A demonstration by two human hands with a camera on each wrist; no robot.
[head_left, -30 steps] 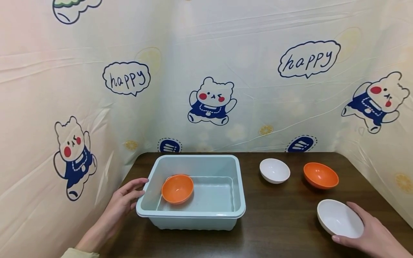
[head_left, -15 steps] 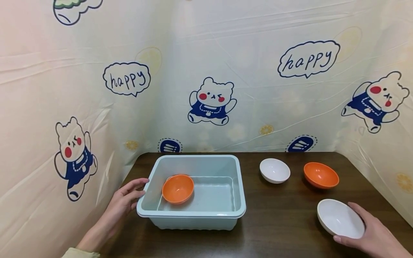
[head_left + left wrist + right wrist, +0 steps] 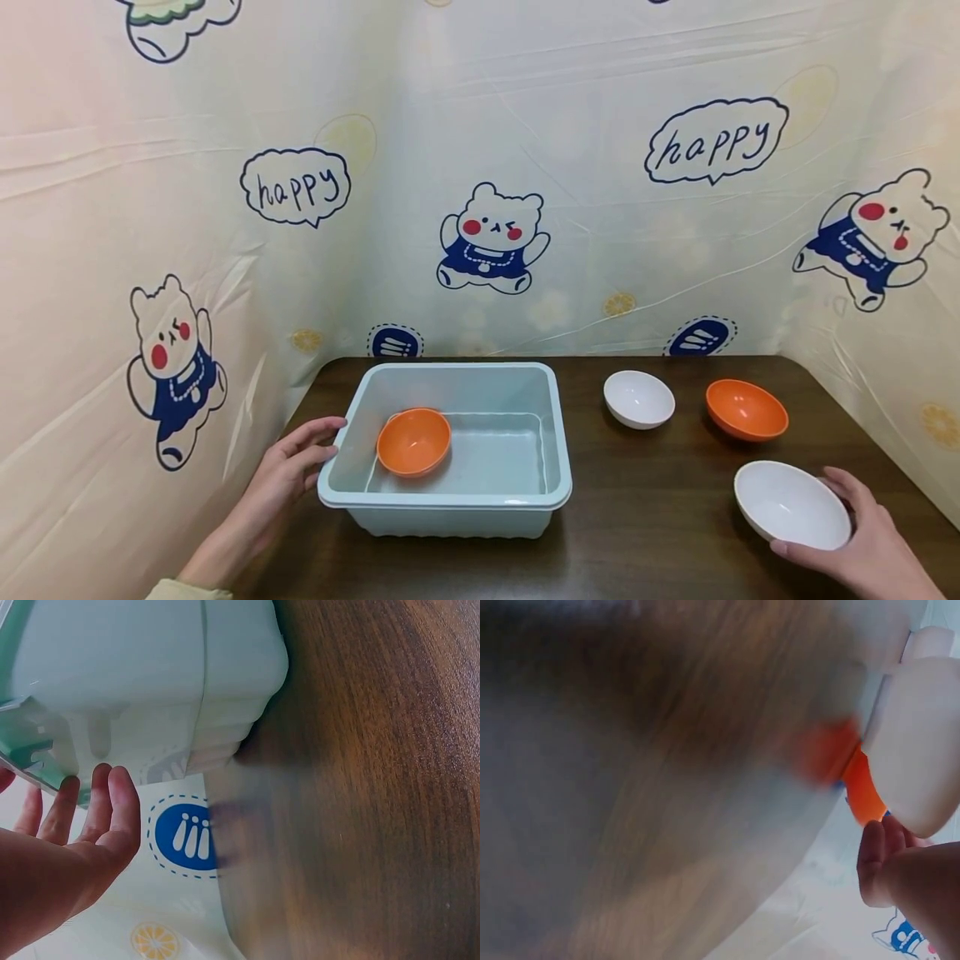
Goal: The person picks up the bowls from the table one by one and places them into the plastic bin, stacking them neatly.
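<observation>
A light blue plastic basin [image 3: 480,500] stands on the table, an orange bowl [image 3: 414,443] inside its left part. My left hand [image 3: 288,467] touches the basin's left rim with its fingertips; the left wrist view shows the fingers [image 3: 97,802] loosely bent against the outer wall. At the right, my right hand [image 3: 862,533] holds a white bowl [image 3: 791,506] by its right side, thumb at the near edge and fingers at the far side. That bowl's pale outside [image 3: 919,742] fills the edge of the right wrist view, where I cannot tell its height over the table.
Behind the held bowl sit a smaller white bowl [image 3: 639,400] and another orange bowl [image 3: 747,410], apart from each other. The dark wooden table [image 3: 630,517] is bordered by a printed cloth [image 3: 585,167] at the back and sides.
The right hand's fingers have shifted along the white bowl's rim, and the bowl has moved very slightly up and left in view. The left hand and basin stay put.
</observation>
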